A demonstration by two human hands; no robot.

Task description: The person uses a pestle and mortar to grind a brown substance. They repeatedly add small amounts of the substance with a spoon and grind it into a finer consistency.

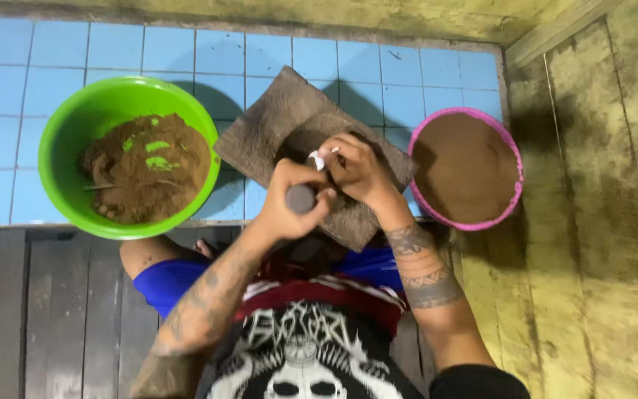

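Two hands meet over a stone slab (pixel 275 118). Left hand (pixel 289 203) grips a dark pestle (pixel 301 198); right hand (pixel 356 170) pinches something white (pixel 317 159). Green bowl (pixel 75 125) at nine o'clock, pink bowl (pixel 512 159) at three.

Pestle (pixel 300 198) and white piece (pixel 317 159) over the slab (pixel 275 118)

The dark pestle stands upright, end toward camera; the small white piece is just beside it, far right.

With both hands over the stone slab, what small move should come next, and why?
Probably press the dark roller forward over the stone slab. The left hand has its grip around the roller, the right hand pinches something small and white at the slab's middle, and brown powder already fills the pink bowl and the green bowl.
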